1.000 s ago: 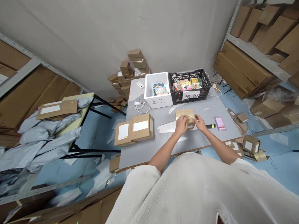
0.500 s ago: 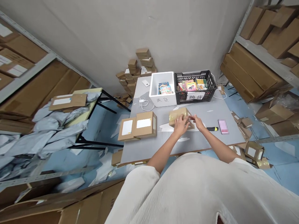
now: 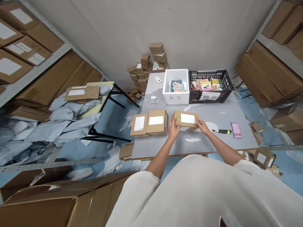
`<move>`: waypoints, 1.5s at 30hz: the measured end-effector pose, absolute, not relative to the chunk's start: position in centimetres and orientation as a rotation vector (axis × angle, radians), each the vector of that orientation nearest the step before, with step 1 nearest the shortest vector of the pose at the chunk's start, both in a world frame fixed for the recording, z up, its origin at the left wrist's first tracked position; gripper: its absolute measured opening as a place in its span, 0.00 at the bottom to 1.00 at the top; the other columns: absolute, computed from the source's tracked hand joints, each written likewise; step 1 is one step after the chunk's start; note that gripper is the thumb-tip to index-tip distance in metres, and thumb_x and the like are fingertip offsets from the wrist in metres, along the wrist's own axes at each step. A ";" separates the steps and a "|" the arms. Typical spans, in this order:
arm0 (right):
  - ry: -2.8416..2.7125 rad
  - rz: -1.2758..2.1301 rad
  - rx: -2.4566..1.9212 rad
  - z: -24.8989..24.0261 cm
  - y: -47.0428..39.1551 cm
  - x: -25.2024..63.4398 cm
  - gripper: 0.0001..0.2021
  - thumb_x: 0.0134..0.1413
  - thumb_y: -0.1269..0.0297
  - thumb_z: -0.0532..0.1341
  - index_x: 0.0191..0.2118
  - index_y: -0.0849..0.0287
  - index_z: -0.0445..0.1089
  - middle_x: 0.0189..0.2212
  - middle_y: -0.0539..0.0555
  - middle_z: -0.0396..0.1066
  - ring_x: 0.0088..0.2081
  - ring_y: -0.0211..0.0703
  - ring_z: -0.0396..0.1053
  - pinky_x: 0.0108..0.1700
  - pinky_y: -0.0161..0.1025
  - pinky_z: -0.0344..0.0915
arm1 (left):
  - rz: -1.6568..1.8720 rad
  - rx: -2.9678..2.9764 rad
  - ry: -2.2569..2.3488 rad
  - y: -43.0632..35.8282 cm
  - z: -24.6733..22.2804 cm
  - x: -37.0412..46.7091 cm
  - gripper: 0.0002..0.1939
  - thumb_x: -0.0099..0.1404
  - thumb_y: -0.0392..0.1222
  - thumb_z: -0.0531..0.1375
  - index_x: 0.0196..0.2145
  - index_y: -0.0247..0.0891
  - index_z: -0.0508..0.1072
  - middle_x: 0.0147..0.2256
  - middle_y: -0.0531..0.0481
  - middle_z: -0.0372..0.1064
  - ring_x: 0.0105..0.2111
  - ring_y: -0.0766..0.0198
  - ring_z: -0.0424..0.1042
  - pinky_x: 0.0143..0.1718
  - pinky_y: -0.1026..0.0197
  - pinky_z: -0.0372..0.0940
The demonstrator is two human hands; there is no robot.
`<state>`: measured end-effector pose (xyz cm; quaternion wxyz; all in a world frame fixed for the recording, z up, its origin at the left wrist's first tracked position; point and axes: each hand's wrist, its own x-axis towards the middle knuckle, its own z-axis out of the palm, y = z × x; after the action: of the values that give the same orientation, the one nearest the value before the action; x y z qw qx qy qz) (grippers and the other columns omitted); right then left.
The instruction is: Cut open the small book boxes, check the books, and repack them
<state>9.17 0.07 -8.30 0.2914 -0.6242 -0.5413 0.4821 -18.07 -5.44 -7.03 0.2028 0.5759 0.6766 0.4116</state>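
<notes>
A taped cardboard box (image 3: 178,116) with a white label (image 3: 187,118) on its upper face is held at both ends over the grey table (image 3: 151,148). My left hand (image 3: 174,128) grips its left end, fingers closed on the near corner. At the right end, my right hand (image 3: 202,125) pinches the box's edge. To the right lies a utility knife (image 3: 222,131) with a black and yellow handle. Two more labelled boxes, a smaller one (image 3: 134,126) and a larger one (image 3: 156,127), sit side by side to the left.
Behind stand a white foam bin (image 3: 176,98) and a black crate (image 3: 210,97), both with books inside. A pink blurred item (image 3: 236,130) lies at the right. Grey parcels (image 3: 63,123) cover a side table, and cartons fill the shelves (image 3: 272,75).
The box has been turned, so its white label now faces up instead of the taped side. My left hand has moved from its top to the left end. The view has shifted left.
</notes>
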 end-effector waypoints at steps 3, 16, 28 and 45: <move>-1.426 1.185 -1.678 -7.9 -0.7 9.8 0.23 0.62 0.46 0.60 0.53 0.52 0.79 0.61 0.59 0.76 0.61 0.56 0.72 0.68 0.54 0.65 | 1.139 1.504 1.824 -5.4 -8.4 -17.5 0.24 0.67 0.41 0.65 0.60 0.44 0.72 0.57 0.39 0.70 0.61 0.47 0.72 0.63 0.44 0.70; -1.291 1.064 -1.792 -6.7 -2.4 19.2 0.21 0.57 0.52 0.65 0.54 0.54 0.80 0.60 0.59 0.78 0.61 0.57 0.74 0.67 0.56 0.67 | 0.933 1.396 1.746 -5.1 -10.1 -8.6 0.22 0.63 0.37 0.67 0.54 0.43 0.70 0.55 0.42 0.67 0.55 0.53 0.73 0.61 0.48 0.70; -1.240 1.108 -2.043 -10.8 -3.4 30.8 0.18 0.58 0.66 0.64 0.54 0.58 0.80 0.57 0.62 0.80 0.56 0.54 0.78 0.65 0.52 0.70 | 0.710 1.922 1.786 -6.2 -6.7 -3.4 0.21 0.71 0.39 0.58 0.60 0.46 0.72 0.69 0.37 0.62 0.72 0.42 0.59 0.71 0.35 0.57; -2.251 0.923 -2.087 -15.3 -1.0 34.1 0.25 0.65 0.67 0.61 0.66 0.59 0.73 0.65 0.67 0.70 0.66 0.66 0.62 0.66 0.57 0.57 | 0.496 1.902 1.923 -6.7 -7.1 0.3 0.29 0.68 0.42 0.61 0.66 0.42 0.69 0.68 0.34 0.64 0.72 0.39 0.61 0.73 0.34 0.57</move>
<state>34.12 -0.96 -15.32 -0.0322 -0.6507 -0.7019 0.2879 0.29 -6.66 -7.13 0.1947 0.6786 0.6858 0.1768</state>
